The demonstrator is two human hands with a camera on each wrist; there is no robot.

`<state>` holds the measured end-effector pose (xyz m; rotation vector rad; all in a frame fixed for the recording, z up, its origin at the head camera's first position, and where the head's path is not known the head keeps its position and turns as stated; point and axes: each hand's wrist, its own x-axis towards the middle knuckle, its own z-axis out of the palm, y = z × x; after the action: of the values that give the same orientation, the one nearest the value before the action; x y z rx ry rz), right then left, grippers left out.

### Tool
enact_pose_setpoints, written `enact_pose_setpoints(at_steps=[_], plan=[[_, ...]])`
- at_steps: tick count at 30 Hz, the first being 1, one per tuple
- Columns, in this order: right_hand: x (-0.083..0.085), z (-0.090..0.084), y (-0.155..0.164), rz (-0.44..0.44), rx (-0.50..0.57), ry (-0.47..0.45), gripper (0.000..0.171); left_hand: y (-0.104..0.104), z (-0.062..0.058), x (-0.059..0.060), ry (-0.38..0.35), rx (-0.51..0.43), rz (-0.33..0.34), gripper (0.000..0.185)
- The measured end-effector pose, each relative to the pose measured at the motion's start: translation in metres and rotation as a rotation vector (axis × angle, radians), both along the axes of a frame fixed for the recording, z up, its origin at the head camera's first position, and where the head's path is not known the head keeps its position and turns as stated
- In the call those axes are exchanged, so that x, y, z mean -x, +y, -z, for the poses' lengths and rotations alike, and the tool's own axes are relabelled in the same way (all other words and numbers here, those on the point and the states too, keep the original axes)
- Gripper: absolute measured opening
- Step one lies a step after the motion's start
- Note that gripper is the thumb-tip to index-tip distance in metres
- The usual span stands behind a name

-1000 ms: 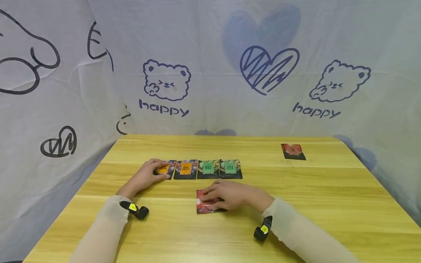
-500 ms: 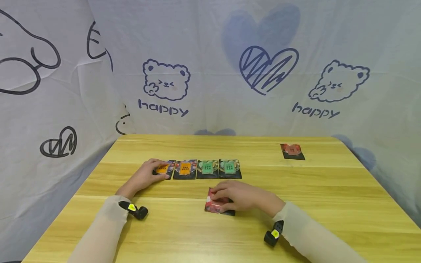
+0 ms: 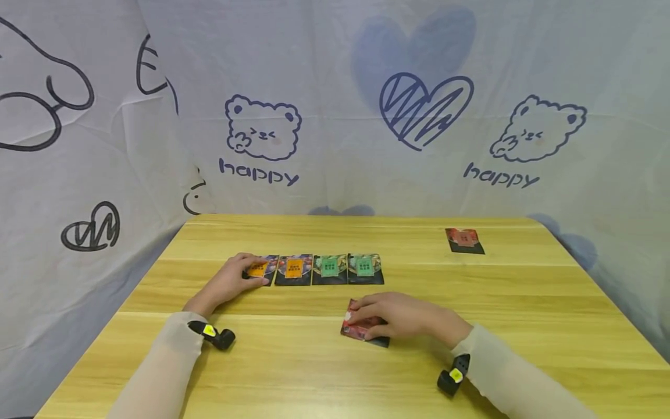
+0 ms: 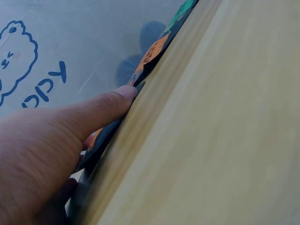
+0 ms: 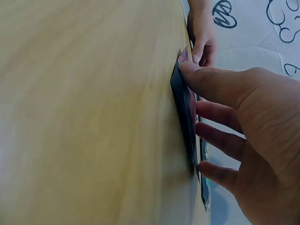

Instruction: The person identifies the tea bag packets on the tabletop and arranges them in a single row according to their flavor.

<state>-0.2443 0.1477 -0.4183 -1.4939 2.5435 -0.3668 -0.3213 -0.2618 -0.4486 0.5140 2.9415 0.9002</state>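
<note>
In the head view, my right hand [image 3: 398,315] rests on a small red-and-black packet [image 3: 357,331], tilted on the table at the front middle. The right wrist view has the thumb and spread, fairly straight fingers touching the face of this red packet [image 5: 183,105]. My left hand [image 3: 235,280] lies over the orange-labelled packet [image 3: 259,269] at the row's left end, thumb along its near edge. In the left wrist view the thumb [image 4: 105,110] presses near that packet's corner. Right of it lie another orange-labelled packet [image 3: 294,269] and two green-labelled packets [image 3: 330,267], side by side.
Another red packet [image 3: 464,240] lies alone toward the back right of the wooden table [image 3: 293,372]. White cloth [image 3: 335,163] with printed bears and hearts hangs behind the table and along its sides. Both wrists wear a black strap with a small camera [image 3: 448,383].
My right hand has slid the near red packet to the right along the table, and the packet has turned slightly. My left hand and the row have stayed in place.
</note>
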Motion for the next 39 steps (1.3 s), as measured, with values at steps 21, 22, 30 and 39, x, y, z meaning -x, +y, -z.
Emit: enact_pose_setpoints(at_steps=[21,22,30,39], plan=[[0.001,0.003,0.052,0.109,0.018,0.041,0.044,0.000,-0.002,-0.001,0.016,-0.008,0.017,0.061],[0.001,0.003,0.054,0.118,0.019,0.042,0.044,0.000,-0.002,-0.001,0.015,-0.007,0.016,0.061],[0.002,0.003,0.069,0.262,0.019,0.032,0.044,0.002,-0.002,-0.001,0.009,-0.004,0.011,0.060],[0.009,0.006,0.080,0.373,0.018,0.066,0.044,0.003,-0.002,-0.003,0.017,0.005,0.009,0.061]])
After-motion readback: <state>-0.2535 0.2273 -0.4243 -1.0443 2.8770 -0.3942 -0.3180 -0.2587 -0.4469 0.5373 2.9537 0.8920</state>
